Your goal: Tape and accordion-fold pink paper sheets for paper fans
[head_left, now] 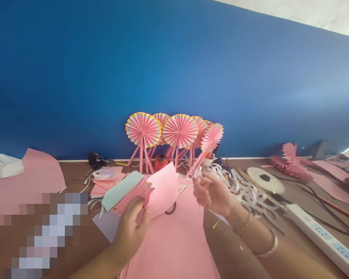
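Observation:
My left hand [133,223] is closed on a piece of pink paper [163,192], with the thumb in front. Zigzag pleats with yellow and pale tips show at the paper's left edge, beside my fingers. To the right of it my right hand [211,193] is raised, its fingers loosely bent and a little apart; I see nothing in them. Below both hands lies a large pink sheet [174,244]. A dark scissor handle [171,208] shows partly behind the held paper. A pale green folded paper [122,190] and pink pieces [107,182] lie to the left.
Several pink pleated paper fans [143,130] on pink sticks stand against the blue wall [174,58], near an orange-red roll [161,162]. White curled paper strips [244,193] lie at right, beside a cream lid [266,180] and a power strip [322,236] with dark cables.

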Demonstrator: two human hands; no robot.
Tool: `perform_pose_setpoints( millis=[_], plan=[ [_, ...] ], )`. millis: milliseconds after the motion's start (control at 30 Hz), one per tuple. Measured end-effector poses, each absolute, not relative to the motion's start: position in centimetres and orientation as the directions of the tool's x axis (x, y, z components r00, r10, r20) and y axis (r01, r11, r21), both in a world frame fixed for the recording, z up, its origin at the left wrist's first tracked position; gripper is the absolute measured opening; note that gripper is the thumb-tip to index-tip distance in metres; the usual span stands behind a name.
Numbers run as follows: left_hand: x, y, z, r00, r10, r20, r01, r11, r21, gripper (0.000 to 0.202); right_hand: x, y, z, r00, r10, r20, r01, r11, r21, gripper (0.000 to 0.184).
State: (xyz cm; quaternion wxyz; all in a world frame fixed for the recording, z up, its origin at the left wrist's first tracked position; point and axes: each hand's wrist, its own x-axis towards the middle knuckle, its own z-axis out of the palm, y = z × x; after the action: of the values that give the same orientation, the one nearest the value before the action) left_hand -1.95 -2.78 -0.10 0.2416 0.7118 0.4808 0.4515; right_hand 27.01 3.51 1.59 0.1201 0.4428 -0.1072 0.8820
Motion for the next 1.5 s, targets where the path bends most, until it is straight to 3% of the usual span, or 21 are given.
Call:
perform_pose_setpoints(
  millis=[33, 67, 100, 133, 167, 200, 233, 267, 300, 367, 433, 500, 633, 667, 700, 767, 933, 1067, 1200, 1367, 1500],
  plan=[
    [-2.0, -2.7, -0.2, 0.117, 0.905, 0.409, 0.466, -0.414, 0.782, 0.021, 26.3, 3.1, 1.1, -0.450, -0.146, 0.881, -0.685, -0.576, -0.446, 0.034],
    [-2.0, -2.7, -0.2, 0.108, 0.906, 0.409, 0.463, -0.410, 0.786, 0.021, 25.6, 2.8, 0.6, -0.377, -0.454, 0.807, -0.892, -0.058, -0.449, 0.030],
    [-2.1, -2.7, -0.2, 0.103, 0.907, 0.409, 0.459, -0.409, 0.789, 0.020, 24.9, 2.6, 0.2, -0.355, -0.712, 0.606, -0.934, 0.305, -0.188, 0.030],
    [-2.1, -2.6, -0.2, 0.102, 0.906, 0.410, 0.455, -0.409, 0.791, 0.020, 24.4, 2.5, -0.1, -0.336, -0.892, 0.303, -0.898, 0.400, 0.181, 0.034],
    [-2.2, -2.6, -0.2, 0.099, 0.904, 0.415, 0.451, -0.413, 0.791, 0.019, 24.0, 2.6, -0.3, -0.326, -0.943, -0.071, -0.819, 0.244, 0.520, 0.035],
    [-2.2, -2.6, -0.1, 0.093, 0.902, 0.421, 0.450, -0.416, 0.791, 0.020, 23.8, 2.7, -0.4, -0.359, -0.810, -0.465, -0.688, -0.107, 0.717, 0.038],
    [-2.2, -2.6, -0.1, 0.086, 0.900, 0.428, 0.450, -0.418, 0.789, 0.020, 23.8, 2.9, -0.3, -0.428, -0.499, -0.754, -0.545, -0.523, 0.656, 0.040],
    [-2.3, -2.6, -0.1, 0.084, 0.897, 0.434, 0.453, -0.423, 0.785, 0.020, 23.9, 3.2, -0.2, -0.504, -0.121, -0.855, -0.427, -0.826, 0.369, 0.039],
    [-2.3, -2.6, -0.1, 0.080, 0.895, 0.439, 0.460, -0.424, 0.780, 0.021, 24.1, 3.4, 0.0, -0.552, 0.203, -0.809, -0.344, -0.939, -0.001, 0.036],
    [-2.2, -2.6, -0.1, 0.069, 0.888, 0.455, 0.481, -0.429, 0.765, 0.020, 24.4, 3.9, 0.6, -0.521, 0.582, -0.624, -0.215, -0.798, -0.564, 0.030],
    [-2.1, -2.7, -0.3, 0.063, 0.878, 0.475, 0.501, -0.439, 0.746, 0.019, 24.2, 4.0, 1.3, -0.343, 0.781, -0.521, -0.043, -0.568, -0.822, 0.022],
    [-2.0, -2.7, -0.3, 0.069, 0.868, 0.493, 0.510, -0.455, 0.730, 0.020, 23.1, 3.7, 1.8, -0.189, 0.917, -0.351, 0.129, -0.331, -0.935, 0.014],
    [-2.1, -2.8, 0.0, -0.030, 0.892, 0.451, 0.453, -0.390, 0.801, 0.019, 19.8, 1.6, 1.7, -0.188, 0.982, 0.012, 0.418, 0.091, -0.904, 0.009],
    [-2.2, -2.8, 0.2, -0.095, 0.901, 0.423, 0.419, -0.349, 0.838, 0.019, 19.0, 1.0, 1.5, -0.330, 0.926, 0.183, 0.581, 0.352, -0.734, 0.014],
    [-2.3, -2.7, 0.5, -0.159, 0.905, 0.395, 0.379, -0.314, 0.870, 0.020, 18.5, 0.5, 1.2, -0.433, 0.866, 0.252, 0.647, 0.493, -0.582, 0.021],
    [-2.5, -2.6, 1.1, -0.258, 0.892, 0.372, 0.305, -0.291, 0.907, 0.020, 17.9, -0.1, 0.7, -0.561, 0.784, 0.266, 0.698, 0.621, -0.358, 0.030],
    [-3.1, -2.1, 1.7, -0.273, 0.813, 0.514, 0.348, -0.415, 0.841, 0.015, 19.5, 0.4, -0.1, -0.527, 0.831, 0.178, 0.812, 0.554, -0.182, 0.032],
    [-3.4, -2.1, 1.4, -0.049, 0.665, 0.745, 0.540, -0.610, 0.580, 0.014, 21.3, 1.0, -0.4, -0.265, 0.956, 0.128, 0.954, 0.279, -0.112, 0.027],
    [-3.5, -2.6, 1.1, 0.221, 0.546, 0.808, 0.634, -0.710, 0.306, 0.030, 23.0, 0.3, 1.7, -0.212, 0.972, 0.101, 0.962, 0.225, -0.153, 0.037],
    [-2.8, -3.2, 0.6, 0.443, 0.453, 0.774, 0.627, -0.773, 0.093, 0.039, 26.6, -0.7, 6.7, -0.474, 0.880, 0.019, 0.616, 0.347, -0.707, 0.027],
    [-1.7, -3.2, 0.2, 0.614, 0.413, 0.673, 0.582, -0.813, -0.033, 0.034, 28.0, 0.9, 7.0, -0.302, 0.947, 0.109, 0.703, 0.298, -0.645, 0.049]
  ],
)
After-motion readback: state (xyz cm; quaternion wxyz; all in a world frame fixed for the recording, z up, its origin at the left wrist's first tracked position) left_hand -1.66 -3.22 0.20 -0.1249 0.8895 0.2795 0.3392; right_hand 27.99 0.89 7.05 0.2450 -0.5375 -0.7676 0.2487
